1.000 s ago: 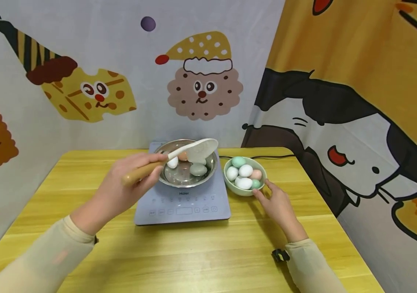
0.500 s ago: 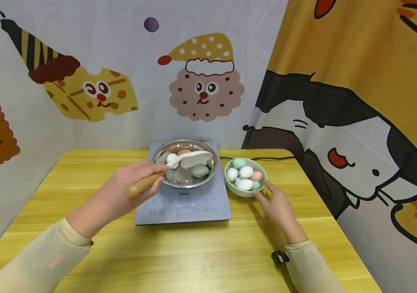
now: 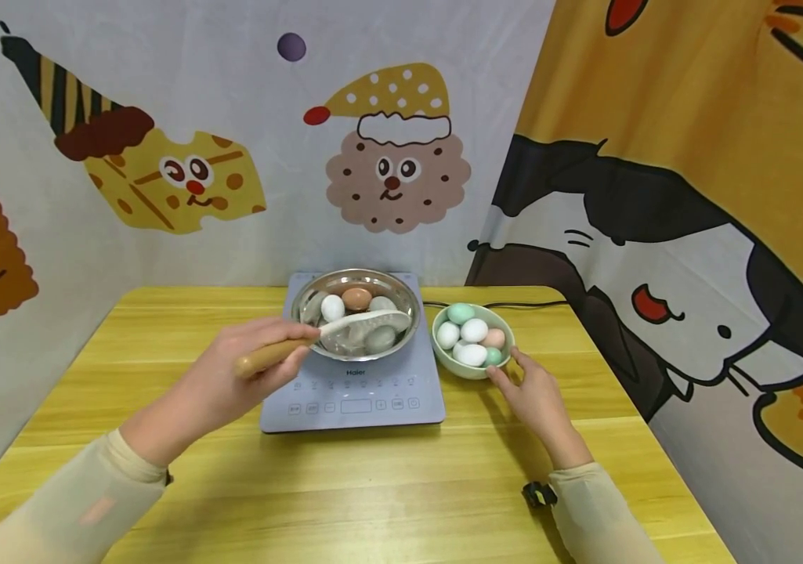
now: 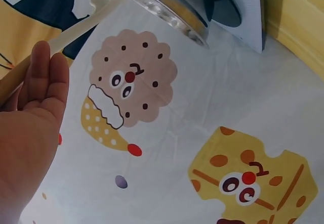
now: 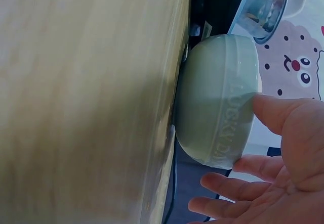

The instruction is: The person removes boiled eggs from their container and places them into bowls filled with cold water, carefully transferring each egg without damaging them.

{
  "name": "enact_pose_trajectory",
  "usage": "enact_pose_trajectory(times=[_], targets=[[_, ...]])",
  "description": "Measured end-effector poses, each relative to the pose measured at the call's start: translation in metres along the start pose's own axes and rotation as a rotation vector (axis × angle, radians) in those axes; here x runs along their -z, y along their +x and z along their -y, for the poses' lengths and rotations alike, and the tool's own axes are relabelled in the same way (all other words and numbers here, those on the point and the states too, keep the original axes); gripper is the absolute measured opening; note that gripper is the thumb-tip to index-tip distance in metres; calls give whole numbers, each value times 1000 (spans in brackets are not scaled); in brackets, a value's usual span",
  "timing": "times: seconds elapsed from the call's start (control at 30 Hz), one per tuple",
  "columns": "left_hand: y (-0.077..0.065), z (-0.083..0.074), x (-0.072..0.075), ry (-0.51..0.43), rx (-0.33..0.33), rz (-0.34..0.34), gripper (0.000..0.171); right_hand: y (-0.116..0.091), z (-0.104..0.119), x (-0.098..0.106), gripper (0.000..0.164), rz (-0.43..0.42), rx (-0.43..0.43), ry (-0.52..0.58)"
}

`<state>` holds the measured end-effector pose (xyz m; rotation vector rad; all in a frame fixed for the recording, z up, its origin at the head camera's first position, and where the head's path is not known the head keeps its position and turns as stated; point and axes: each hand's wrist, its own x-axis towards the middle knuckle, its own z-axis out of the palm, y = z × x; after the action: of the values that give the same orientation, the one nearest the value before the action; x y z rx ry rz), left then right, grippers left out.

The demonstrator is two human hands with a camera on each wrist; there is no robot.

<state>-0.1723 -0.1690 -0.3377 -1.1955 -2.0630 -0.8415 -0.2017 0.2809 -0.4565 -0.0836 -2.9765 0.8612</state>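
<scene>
My left hand grips the wooden handle of a white slotted spoon. The spoon's head is down inside a steel pan, overlapping an egg at the near side. Also in the pan lie a white egg, a brown egg and a pale egg. On the right, a light green bowl holds several white, green and pink eggs. The thumb and forefinger of my right hand touch its rim; the other fingers stretch out beside the bowl.
Under the pan is a pale induction cooker with touch buttons. Behind the bowl a black cord runs along the back edge of the wooden table. Printed cartoon cloths hang behind and to the right.
The spoon has come down into the pan and toward its near side, uncovering the brown and pale eggs at the back. My right hand stays at the bowl.
</scene>
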Motion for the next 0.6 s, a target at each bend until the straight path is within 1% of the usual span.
enact_pose_trajectory(times=[0.03,0.07,0.1,0.17,0.2,0.23,0.3,0.37,0.43,0.5,0.57,0.6], targets=[[-1,0,1,2,10,-13,44,0,0,0,80,1,-2,1],[-2,-1,2,0,31,-21,42,0,0,0,80,2,-4,1],[-3,-2,4,0,67,-27,37,0,1,0,80,3,-7,2],[-6,-4,9,-35,174,-31,23,0,1,0,80,7,-14,4],[-8,-4,11,-69,244,-30,19,0,1,0,81,9,-17,5],[-9,-4,14,-110,329,-25,18,0,1,0,81,10,-19,5],[-12,-4,19,-186,489,-16,22,0,1,0,82,13,-20,5],[-14,-2,23,-237,616,-7,22,1,1,0,82,12,-19,6],[-15,3,27,-245,703,-2,24,1,0,0,82,11,-17,7],[-16,9,29,-256,767,-8,30,1,0,0,82,9,-15,8],[-18,14,31,-299,829,-20,38,0,0,0,82,7,-12,7],[-20,17,32,-337,863,-29,41,0,0,-1,82,7,-11,5]])
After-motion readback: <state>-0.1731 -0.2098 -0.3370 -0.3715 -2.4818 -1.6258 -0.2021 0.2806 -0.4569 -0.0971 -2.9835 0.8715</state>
